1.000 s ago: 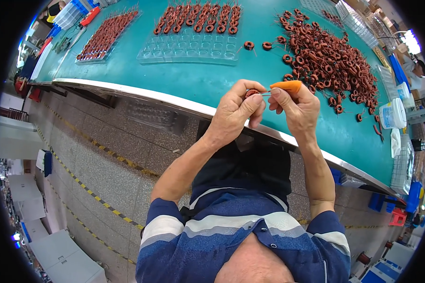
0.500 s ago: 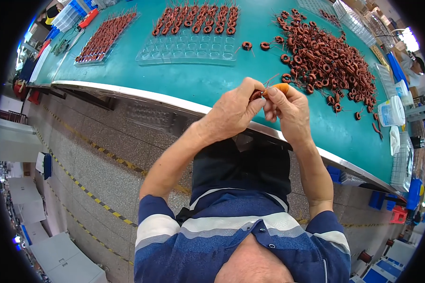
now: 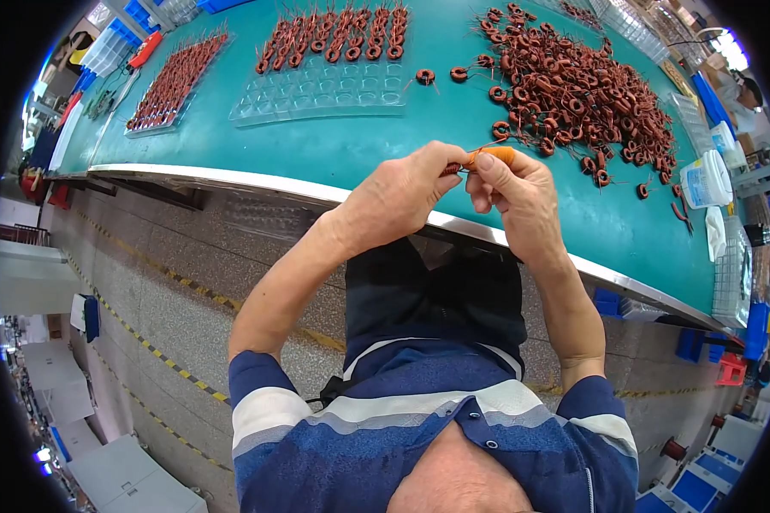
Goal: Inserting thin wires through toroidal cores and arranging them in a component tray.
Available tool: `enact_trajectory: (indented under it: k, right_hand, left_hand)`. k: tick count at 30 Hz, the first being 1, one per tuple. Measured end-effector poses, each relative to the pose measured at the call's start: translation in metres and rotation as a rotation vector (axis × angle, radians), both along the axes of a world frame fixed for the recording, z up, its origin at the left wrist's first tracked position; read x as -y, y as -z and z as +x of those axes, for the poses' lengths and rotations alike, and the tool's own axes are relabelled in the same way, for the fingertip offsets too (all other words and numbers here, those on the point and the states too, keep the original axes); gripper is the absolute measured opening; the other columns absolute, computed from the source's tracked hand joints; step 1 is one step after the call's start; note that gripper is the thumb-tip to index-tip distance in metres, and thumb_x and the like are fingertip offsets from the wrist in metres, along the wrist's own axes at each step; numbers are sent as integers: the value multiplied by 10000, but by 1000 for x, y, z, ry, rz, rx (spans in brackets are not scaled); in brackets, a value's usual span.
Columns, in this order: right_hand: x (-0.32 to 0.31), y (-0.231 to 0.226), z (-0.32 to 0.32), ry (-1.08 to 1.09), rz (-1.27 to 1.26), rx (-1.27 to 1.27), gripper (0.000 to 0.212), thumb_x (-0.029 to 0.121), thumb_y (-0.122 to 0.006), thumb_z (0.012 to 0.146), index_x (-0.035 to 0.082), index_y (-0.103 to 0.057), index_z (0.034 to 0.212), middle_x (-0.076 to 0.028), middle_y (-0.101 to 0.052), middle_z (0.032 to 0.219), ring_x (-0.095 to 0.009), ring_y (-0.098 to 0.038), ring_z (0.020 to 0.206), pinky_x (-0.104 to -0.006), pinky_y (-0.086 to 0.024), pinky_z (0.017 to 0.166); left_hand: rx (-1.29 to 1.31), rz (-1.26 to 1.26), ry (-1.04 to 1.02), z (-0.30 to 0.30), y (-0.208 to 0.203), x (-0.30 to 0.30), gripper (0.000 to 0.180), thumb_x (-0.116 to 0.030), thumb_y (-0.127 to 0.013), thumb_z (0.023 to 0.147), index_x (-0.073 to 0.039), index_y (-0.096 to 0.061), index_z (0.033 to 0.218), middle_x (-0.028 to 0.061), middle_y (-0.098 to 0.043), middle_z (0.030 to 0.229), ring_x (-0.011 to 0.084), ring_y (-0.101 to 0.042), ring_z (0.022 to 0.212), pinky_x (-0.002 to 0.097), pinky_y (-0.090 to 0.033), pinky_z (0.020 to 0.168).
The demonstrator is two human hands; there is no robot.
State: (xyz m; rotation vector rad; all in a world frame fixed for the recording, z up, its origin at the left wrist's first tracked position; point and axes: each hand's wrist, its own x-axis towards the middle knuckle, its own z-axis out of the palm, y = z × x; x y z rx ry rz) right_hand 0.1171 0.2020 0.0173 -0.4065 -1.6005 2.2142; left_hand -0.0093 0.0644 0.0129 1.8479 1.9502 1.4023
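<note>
Above the near edge of the green table, both of my hands meet over one small copper-wound ring coil (image 3: 453, 169). My left hand (image 3: 402, 192) is closed, pinching the coil between thumb and fingers, which hide most of it. Thin copper leads stick out of the coil toward the right. My right hand (image 3: 524, 201) is closed too, its thumb and forefinger pinched on a lead beside the coil. An orange covering (image 3: 496, 155) wraps the right forefinger. Just beyond the hands, a few loose coils lie near a big heap of coils (image 3: 577, 94).
A clear plastic tray (image 3: 316, 101) stands ahead, its far rows filled with coils, its near pockets bare. Another tray of coils (image 3: 177, 83) lies farther left. At the right stand a white tub (image 3: 707, 181) and a wire basket (image 3: 731, 278). The table's pale edge (image 3: 257, 181) runs below my hands.
My left hand has shifted left with the coil, drawing slightly away from my right hand. The coil is more covered by my fingers now. The whole view has moved a little.
</note>
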Motion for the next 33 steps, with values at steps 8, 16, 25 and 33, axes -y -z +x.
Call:
enact_trajectory:
  k: [8,16,25,33]
  right_hand:
    - [4,23,-12,103,-206,-37,172,150,-690,864,-6,-661,929,-20,-601,711,-53,-475,576,-186,-362,524]
    - [16,21,-9,185,-79,-45,182,146,-671,884,-20,-645,955,-27,-607,704,-61,-485,544,-189,-381,505]
    - [35,21,-1,388,290,-200,143,89,-696,861,-14,-615,919,-25,-622,725,-44,-530,609,-187,-419,537]
    - [14,8,-2,198,99,-137,197,184,-685,885,-1,-626,920,-16,-578,667,-66,-498,543,-199,-383,493]
  left_hand:
    - [-95,-47,-113,6,18,-8,243,-73,-559,924,-14,-453,1135,208,-628,929,364,-643,848,417,-519,692]
    - [103,-65,-112,9,26,-5,248,-83,-545,942,-25,-452,1165,204,-644,937,375,-651,893,400,-529,722]
    - [420,-90,-28,17,18,-7,259,-100,-544,952,16,-432,1154,149,-586,809,257,-613,636,323,-507,586]
    - [975,64,309,18,20,-5,263,-141,-522,980,-7,-428,1186,43,-554,792,102,-566,666,241,-480,610]
